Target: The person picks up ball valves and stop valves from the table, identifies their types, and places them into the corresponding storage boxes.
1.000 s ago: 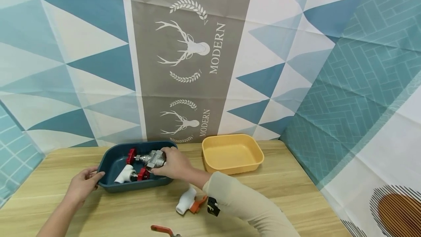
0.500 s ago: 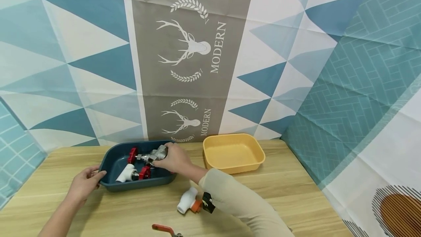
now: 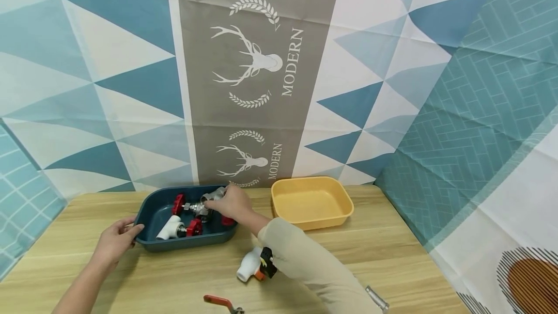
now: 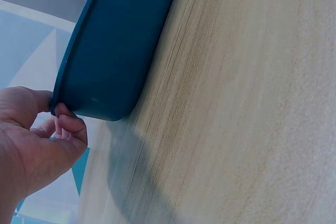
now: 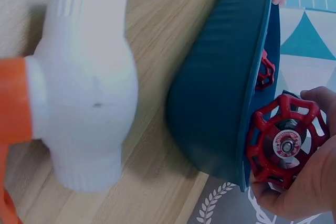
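My left hand [image 3: 115, 242] pinches the left end of the dark blue tray [image 3: 192, 244], thumb inside the rim and fingers below it, as the left wrist view shows. Over the tray's right end, my right hand [image 3: 235, 204] grips a metal gate valve [image 3: 212, 200]. Its red handwheel [image 5: 286, 142] faces the right wrist camera, with fingers and thumb around the valve behind it. Also in the tray are another metal valve [image 3: 192, 207] with a red handwheel and a white valve [image 3: 172, 228] with a red handwheel. My palm covers part of the gripped valve.
A yellow tray [image 3: 311, 223] stands to the right against the patterned backdrop. In front of the blue tray lies a white ball valve [image 3: 249, 264] with an orange handle. A red lever handle [image 3: 218, 300] and a metal fitting [image 3: 377, 299] show at the front.
My right hand has moved slightly back, turning the metal valve so a red handwheel now shows beneath my hand. The left hand keeps its hold on the tray.
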Motion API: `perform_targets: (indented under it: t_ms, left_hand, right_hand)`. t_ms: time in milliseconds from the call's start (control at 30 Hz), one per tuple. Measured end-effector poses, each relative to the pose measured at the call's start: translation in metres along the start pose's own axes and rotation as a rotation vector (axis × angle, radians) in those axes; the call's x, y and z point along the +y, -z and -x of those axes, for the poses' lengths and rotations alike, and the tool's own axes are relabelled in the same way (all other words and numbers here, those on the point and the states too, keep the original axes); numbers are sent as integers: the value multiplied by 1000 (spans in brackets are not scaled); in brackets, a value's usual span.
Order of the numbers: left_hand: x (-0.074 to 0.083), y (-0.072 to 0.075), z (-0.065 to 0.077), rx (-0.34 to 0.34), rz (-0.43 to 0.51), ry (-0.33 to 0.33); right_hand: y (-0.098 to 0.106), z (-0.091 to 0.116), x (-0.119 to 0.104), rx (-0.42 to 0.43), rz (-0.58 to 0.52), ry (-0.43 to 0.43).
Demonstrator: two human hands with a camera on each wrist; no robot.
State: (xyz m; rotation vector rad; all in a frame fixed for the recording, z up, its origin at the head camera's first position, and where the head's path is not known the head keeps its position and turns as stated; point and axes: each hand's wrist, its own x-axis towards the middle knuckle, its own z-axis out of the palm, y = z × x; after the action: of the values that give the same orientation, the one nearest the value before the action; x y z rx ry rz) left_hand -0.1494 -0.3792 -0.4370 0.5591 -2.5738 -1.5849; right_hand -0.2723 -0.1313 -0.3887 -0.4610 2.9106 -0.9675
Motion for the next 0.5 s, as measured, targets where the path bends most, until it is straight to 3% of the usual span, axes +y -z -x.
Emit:
perform_targets:
  t_ms: [500]
  left_hand:
    - [2, 2, 1, -7, 9, 21]
  right_hand:
    - [-13, -2, -7, 7, -22, -120]
